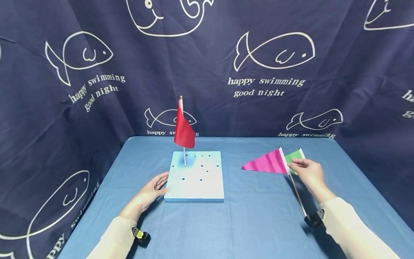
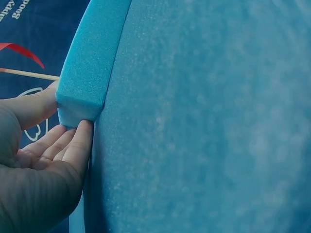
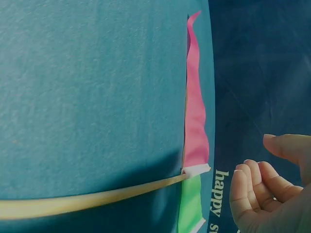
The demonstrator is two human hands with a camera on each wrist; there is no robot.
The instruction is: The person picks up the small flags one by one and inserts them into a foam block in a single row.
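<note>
A navy fish-print curtain [image 1: 207,72] hangs behind a blue table [image 1: 255,216].

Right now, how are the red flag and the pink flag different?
The red flag stands upright on the pale blue board, but the pink flag lies on the table. The red flag's cloth droops downward, while the pink flag's cloth is spread out sideways. Both are coloured cloth flags, each on a thin stick.
</note>
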